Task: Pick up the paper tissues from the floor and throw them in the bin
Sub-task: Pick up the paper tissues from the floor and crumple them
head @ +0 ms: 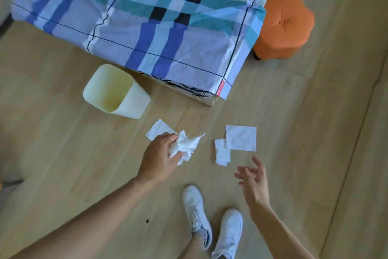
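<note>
My left hand (158, 158) is closed around a crumpled white tissue (186, 146) just above the wooden floor. A flat tissue (156, 128) lies partly under that hand. To the right, a large square tissue (241, 138) overlaps a smaller one (222, 152) on the floor. My right hand (254, 181) hovers below those two with fingers spread, holding nothing. The pale yellow bin (134, 103) stands upright by the bed, up and left of my left hand, and looks empty inside.
A bed with a blue checked cover (157, 17) fills the top of the view. An orange round stool (283, 27) stands at its right corner. My white shoes (212, 221) are on the floor below the tissues.
</note>
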A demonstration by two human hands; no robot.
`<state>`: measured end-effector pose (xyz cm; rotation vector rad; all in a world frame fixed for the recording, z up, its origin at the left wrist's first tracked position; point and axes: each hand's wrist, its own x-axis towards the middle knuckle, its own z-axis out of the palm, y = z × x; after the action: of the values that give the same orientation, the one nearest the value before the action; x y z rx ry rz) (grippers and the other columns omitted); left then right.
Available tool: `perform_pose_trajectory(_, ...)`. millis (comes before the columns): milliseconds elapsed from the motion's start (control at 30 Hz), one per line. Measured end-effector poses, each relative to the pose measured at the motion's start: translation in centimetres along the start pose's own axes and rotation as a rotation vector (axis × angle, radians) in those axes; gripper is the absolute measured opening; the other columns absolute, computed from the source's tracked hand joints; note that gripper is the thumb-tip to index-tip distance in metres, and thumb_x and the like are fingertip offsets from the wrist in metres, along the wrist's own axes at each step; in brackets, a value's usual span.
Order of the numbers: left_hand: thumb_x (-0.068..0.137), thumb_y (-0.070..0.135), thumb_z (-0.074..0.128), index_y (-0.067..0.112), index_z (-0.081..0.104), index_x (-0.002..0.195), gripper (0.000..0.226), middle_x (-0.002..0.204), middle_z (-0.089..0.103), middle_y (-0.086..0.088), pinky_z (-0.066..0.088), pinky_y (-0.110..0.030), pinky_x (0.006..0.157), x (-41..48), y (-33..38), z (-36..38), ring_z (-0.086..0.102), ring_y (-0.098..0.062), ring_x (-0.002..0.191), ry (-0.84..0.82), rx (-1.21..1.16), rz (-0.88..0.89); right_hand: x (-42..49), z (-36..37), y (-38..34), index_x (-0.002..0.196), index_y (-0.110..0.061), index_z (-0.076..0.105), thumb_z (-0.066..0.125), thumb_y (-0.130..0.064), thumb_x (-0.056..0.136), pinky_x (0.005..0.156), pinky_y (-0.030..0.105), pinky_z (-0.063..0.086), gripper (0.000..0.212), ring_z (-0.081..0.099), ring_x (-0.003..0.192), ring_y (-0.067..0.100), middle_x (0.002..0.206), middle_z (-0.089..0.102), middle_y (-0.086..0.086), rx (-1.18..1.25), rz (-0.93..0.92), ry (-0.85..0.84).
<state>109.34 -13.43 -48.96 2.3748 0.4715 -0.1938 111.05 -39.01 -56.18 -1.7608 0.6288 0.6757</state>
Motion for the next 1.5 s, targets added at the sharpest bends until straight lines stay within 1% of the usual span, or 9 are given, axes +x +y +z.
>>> perform_pose_trajectory(267, 0.072, 0.021, 0.069, 0.022, 0.045, 0.063, 0.025, 0.07, 0.055, 0.029, 0.029, -0.022, 0.049, 0.1, -4.8, -2.0, 0.049, 0.002, 0.058, 0.045, -0.028, 0.048, -0.9, 0.7, 4.2, 0.15, -0.027, 0.029, 0.065, -0.035, 0.089, 0.077, 0.036, 0.05, 0.071, 0.066, 0.102, 0.023, 0.127, 0.058, 0.006, -0.186, 0.062, 0.078)
perform_pose_trajectory(367, 0.074, 0.015, 0.073, 0.013, 0.049, 0.065, 0.026, 0.064, 0.052, 0.016, 0.032, -0.026, 0.051, 1.3, -7.4, -2.9, 0.049, 0.0, 0.059, 0.015, -0.028, 0.08, -0.7, 2.5, 4.4, 0.152, -0.021, 0.028, 0.066, -0.034, 0.091, 0.09, 0.044, 0.052, 0.073, 0.062, 0.11, 0.027, 0.133, 0.054, 0.008, -0.239, 0.043, 0.093)
perform_pose_trajectory(500, 0.075, 0.013, 0.075, 0.011, 0.048, 0.064, 0.029, 0.064, 0.048, 0.007, 0.035, -0.03, 0.052, 3.5, -11.9, -2.8, 0.047, -0.009, 0.058, -0.067, 0.007, 0.162, 0.9, 4.5, 3.9, 0.153, -0.019, 0.028, 0.071, -0.033, 0.089, 0.079, 0.034, 0.048, 0.078, 0.064, 0.094, 0.018, 0.136, 0.05, 0.008, -0.309, -0.026, 0.158)
perform_pose_trajectory(667, 0.072, 0.023, 0.076, 0.015, 0.051, 0.067, 0.027, 0.066, 0.05, 0.006, 0.034, -0.027, 0.052, 7.4, -18.2, -2.0, 0.047, -0.007, 0.061, -0.122, 0.01, 0.279, 5.2, 7.5, 5.4, 0.153, -0.02, 0.03, 0.077, -0.03, 0.083, 0.081, 0.035, 0.052, 0.084, 0.064, 0.105, 0.023, 0.138, 0.047, 0.008, -0.417, -0.088, 0.259)
perform_pose_trajectory(800, 0.069, 0.02, 0.081, 0.016, 0.064, 0.076, 0.019, 0.084, 0.058, 0.014, 0.039, -0.023, 0.068, 9.0, -25.2, 0.8, 0.052, -0.016, 0.086, -0.228, 0.103, 0.329, 10.8, 11.3, 8.8, 0.153, -0.022, 0.029, 0.081, -0.031, 0.079, 0.088, 0.042, 0.053, 0.091, 0.06, 0.117, 0.025, 0.146, 0.041, 0.006, -0.616, -0.142, 0.214)
perform_pose_trajectory(900, 0.065, 0.028, 0.086, 0.011, 0.074, 0.098, 0.039, 0.113, 0.065, 0.006, 0.043, -0.034, 0.089, 10.7, -31.0, 4.3, 0.05, -0.024, 0.108, -0.296, 0.247, 0.301, 15.9, 13.3, 12.3, 0.153, -0.02, 0.029, 0.083, -0.031, 0.076, 0.091, 0.041, 0.049, 0.094, 0.054, 0.126, 0.03, 0.152, 0.033, 0.009, -0.762, -0.184, 0.168)
perform_pose_trajectory(1233, 0.07, 0.04, 0.08, 0.022, 0.067, 0.113, 0.049, 0.152, 0.038, 0.003, 0.036, -0.038, 0.108, 19.2, -45.0, 16.7, 0.028, -0.018, 0.143, -0.533, 0.477, 0.27, 33.7, 14.0, 18.6, 0.154, -0.021, 0.028, 0.087, -0.042, 0.067, 0.106, 0.053, 0.041, 0.107, 0.034, 0.143, 0.037, 0.162, 0.024, 0.012, -1.112, -0.21, 0.237)
perform_pose_trajectory(1367, 0.073, 0.035, 0.07, 0.022, 0.07, 0.089, 0.021, 0.136, 0.048, -0.001, 0.042, -0.033, 0.098, 20.6, -46.9, 19.5, 0.046, -0.022, 0.128, -0.518, 0.545, 0.383, 36.6, 14.6, 21.2, 0.147, -0.024, 0.041, 0.084, -0.047, 0.069, 0.092, 0.043, 0.046, 0.092, 0.045, 0.133, 0.032, 0.151, 0.041, 0.006, -1.121, -0.249, 0.314)
perform_pose_trajectory(1500, 0.079, 0.027, 0.059, 0.019, 0.069, 0.09, 0.017, 0.112, 0.057, 0.002, 0.046, -0.031, 0.09, 20.4, -47.0, 20.9, 0.058, -0.019, 0.11, -0.489, 0.668, 0.491, 35.8, 15.5, 21.9, 0.106, -0.025, 0.061, 0.07, -0.031, 0.082, 0.069, 0.032, 0.043, 0.026, 0.06, 0.096, 0.025, 0.11, 0.062, 0.002, -1.11, -0.31, 0.358)
